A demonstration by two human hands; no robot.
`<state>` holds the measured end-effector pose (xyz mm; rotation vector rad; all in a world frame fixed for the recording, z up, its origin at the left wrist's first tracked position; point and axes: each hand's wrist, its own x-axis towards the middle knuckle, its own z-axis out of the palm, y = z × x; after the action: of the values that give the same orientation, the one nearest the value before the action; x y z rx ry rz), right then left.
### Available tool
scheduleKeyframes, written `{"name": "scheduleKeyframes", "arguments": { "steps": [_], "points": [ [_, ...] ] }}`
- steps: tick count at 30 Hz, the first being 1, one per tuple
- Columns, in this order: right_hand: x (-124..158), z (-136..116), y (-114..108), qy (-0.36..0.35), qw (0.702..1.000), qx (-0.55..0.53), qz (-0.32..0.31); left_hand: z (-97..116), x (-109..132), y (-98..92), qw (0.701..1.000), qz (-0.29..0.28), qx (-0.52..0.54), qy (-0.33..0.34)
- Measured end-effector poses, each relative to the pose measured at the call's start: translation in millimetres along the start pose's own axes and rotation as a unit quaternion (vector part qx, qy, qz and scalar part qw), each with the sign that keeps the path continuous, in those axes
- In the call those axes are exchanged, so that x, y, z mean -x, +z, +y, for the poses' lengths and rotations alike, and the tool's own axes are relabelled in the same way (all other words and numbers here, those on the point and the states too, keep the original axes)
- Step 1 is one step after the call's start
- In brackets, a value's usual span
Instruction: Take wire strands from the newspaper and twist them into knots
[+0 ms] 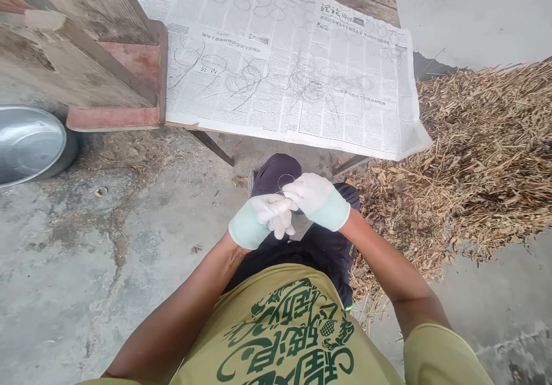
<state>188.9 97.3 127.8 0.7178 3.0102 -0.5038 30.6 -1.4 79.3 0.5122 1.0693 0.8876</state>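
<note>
Both my hands wear white gloves and meet over my lap. My left hand (263,218) is curled closed, its fingers pinched together. My right hand (317,198) is closed too, pressed against the left one. Between them they hold a thin loop of wire or fibre (285,179) that arches just above the fingers. Under the hands are my dark trousers. Ahead, a newspaper (241,103) is spread over a low wooden table, with several similar thin rings and loose strands (254,74) lying on it.
A metal basin (30,143) sits on the concrete floor at left. A worn wooden box or bench with a red edge (112,117) stands at upper left. A heap of dry straw (483,160) fills the right side.
</note>
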Motion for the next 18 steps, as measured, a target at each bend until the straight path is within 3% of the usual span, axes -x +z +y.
{"name": "scheduleKeyframes", "arguments": {
  "steps": [5,10,12,15,18],
  "points": [
    [9,4,9,0.018,0.996,-0.028,0.089,4,2,3.2,1.0,0.005,-0.008,0.021],
    [20,2,4,0.042,0.989,-0.08,0.115,9,5,3.7,0.998,0.019,-0.043,0.045],
    [23,2,-1,0.097,0.977,-0.136,0.134,10,6,3.7,0.997,0.02,-0.056,0.054],
    [24,5,-9,0.189,0.935,-0.246,0.17,11,6,1.6,0.995,0.01,-0.07,0.067],
    [24,10,-18,0.186,0.922,-0.276,0.199,9,5,-4.1,0.994,-0.013,-0.084,0.068]
  ]
}}
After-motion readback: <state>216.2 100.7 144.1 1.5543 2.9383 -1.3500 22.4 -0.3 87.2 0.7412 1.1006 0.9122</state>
